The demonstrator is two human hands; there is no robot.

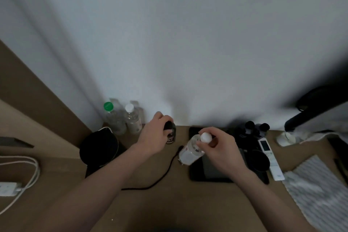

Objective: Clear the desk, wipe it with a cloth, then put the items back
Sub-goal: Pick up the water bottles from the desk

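Now my left hand (pixel 154 133) is gripping a dark bottle (pixel 171 133) on the desk (pixel 169 203), while my right hand (pixel 219 149) is pinching a clear white-capped bottle (pixel 190 151) near its neck.

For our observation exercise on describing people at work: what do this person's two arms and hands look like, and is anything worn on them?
Both forearms are bare up to the frame's lower edge, with no sleeves in view. The left hand and right hand wear no gloves, and no watch, bracelet or ring shows. The dim, blurred picture hides finer detail.

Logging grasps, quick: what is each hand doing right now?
Left hand: grips the top of a dark bottle.
Right hand: holds a clear white-capped bottle near its neck.
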